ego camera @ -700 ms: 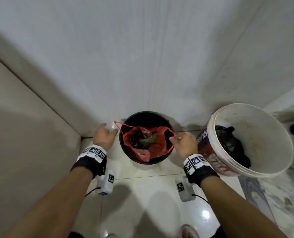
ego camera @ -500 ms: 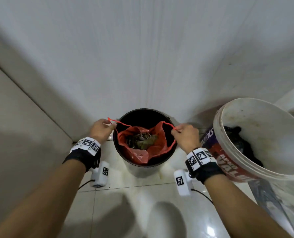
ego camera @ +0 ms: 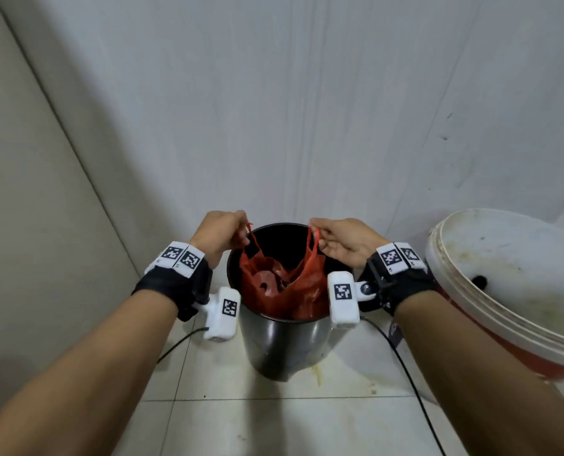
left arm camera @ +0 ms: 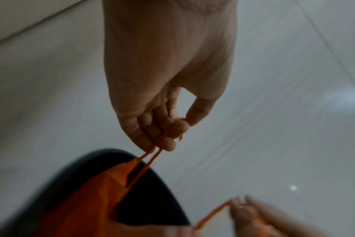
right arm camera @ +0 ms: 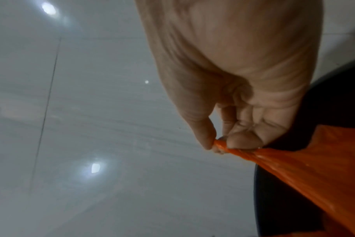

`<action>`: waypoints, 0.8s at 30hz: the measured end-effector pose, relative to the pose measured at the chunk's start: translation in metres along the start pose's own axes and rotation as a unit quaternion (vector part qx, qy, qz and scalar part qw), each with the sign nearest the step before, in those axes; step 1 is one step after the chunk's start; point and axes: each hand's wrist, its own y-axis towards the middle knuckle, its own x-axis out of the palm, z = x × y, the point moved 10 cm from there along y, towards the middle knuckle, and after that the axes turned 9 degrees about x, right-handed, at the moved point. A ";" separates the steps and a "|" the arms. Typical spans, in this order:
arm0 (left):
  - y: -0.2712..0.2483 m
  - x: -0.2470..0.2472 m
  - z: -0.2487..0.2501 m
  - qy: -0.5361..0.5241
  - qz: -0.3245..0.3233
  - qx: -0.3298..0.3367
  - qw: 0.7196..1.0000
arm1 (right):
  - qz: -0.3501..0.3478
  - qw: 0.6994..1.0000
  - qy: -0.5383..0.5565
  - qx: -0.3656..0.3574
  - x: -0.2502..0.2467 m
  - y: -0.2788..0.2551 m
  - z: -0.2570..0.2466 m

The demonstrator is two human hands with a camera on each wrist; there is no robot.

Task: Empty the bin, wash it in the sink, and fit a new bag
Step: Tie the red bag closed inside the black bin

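Note:
A black round bin (ego camera: 282, 345) stands on the tiled floor against the wall. Inside it sits a red plastic bag (ego camera: 282, 289) with rubbish, its top drawn up above the rim. My left hand (ego camera: 223, 233) pinches the bag's left handle loop (left arm camera: 150, 158) between thumb and curled fingers. My right hand (ego camera: 338, 240) pinches the right handle (right arm camera: 229, 148), stretched taut. Both hands hover just over the bin's rim, one on each side. The bin's rim (left arm camera: 164, 181) and the bag (right arm camera: 314, 173) show in the wrist views.
A large white paint bucket (ego camera: 517, 291) with a red label stands tilted at the right, close to my right wrist. A beige wall panel (ego camera: 27, 225) closes the left side. Pale floor tiles (ego camera: 274, 422) with a yellowish stain lie in front of the bin.
Both hands have risen and come closer together, pulling the handles up so the red bag lifts and gathers inside the bin. The view has dropped closer to the bin.

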 end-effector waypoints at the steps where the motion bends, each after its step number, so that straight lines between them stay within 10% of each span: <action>1: -0.006 0.008 0.004 -0.019 -0.018 -0.003 1.000 | -0.012 1.000 0.025 -0.004 0.003 -0.002 0.002; 11: -0.020 0.038 -0.010 -0.078 -0.064 0.009 0.995 | 0.005 0.981 -0.123 -0.148 0.030 -0.009 -0.002; 24: -0.014 0.043 -0.009 0.086 -0.020 0.106 0.990 | 0.011 0.981 -0.130 -0.147 0.039 0.009 0.005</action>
